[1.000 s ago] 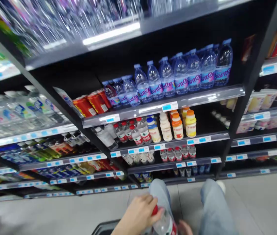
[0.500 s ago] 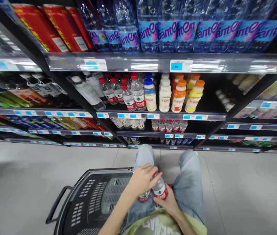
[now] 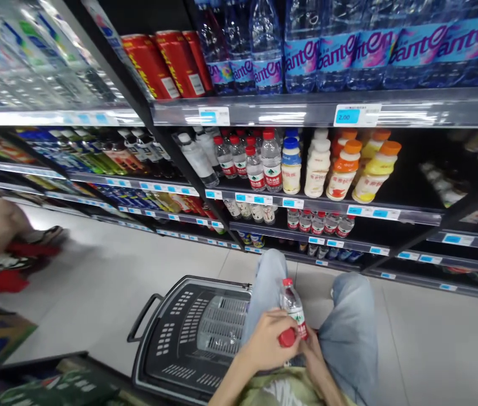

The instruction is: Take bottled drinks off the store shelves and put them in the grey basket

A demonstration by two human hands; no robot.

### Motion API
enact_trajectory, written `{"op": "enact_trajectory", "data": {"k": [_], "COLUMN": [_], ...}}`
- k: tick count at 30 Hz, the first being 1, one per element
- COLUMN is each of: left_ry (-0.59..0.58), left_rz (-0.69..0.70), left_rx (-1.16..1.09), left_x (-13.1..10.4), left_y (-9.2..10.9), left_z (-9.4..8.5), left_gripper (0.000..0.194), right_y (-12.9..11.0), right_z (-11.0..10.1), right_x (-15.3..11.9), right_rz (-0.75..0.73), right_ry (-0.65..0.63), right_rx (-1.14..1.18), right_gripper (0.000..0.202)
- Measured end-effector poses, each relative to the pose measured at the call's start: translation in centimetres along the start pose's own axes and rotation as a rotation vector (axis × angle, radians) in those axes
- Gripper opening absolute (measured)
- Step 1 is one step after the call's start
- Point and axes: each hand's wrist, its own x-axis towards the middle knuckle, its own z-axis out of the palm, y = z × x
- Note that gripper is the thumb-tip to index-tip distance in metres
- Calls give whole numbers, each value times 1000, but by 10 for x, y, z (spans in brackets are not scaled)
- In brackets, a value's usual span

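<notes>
Beside the basket [image 3: 167,324], the left hand [image 3: 269,340] has its grip closed on a red cap [image 3: 287,337]; the right hand [image 3: 311,351] (its grip I cannot tell) is beside a bottle [image 3: 292,304].

We read "anten" in purple on the blue water bottles [image 3: 349,53] (the first letter escapes us on several) and "2.00" on the price tag [image 3: 356,115] below them. Chinese characters mark the yellow drink bottle [image 3: 375,172], perhaps too blurred for us to read surely.
</notes>
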Motion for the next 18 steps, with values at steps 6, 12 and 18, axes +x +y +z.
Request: {"op": "enact_trajectory", "data": {"k": [6, 12, 18], "left_ry": [-119, -59, 84], "left_rz": [-295, -480, -497], "left_rx": [-112, -146, -409], "left_x": [-5, -2, 0], "left_y": [-8, -13, -27], "left_z": [-20, -33, -36], "left_gripper": [10, 10, 20], "right_y": [14, 4, 10], "right_z": [-9, -11, 1], "right_x": [-7, -4, -10], "right_rz": [194, 207, 135], "right_ry": [-27, -259, -132], "right_rx": [23, -105, -1], "right_gripper": [59, 43, 46]}}
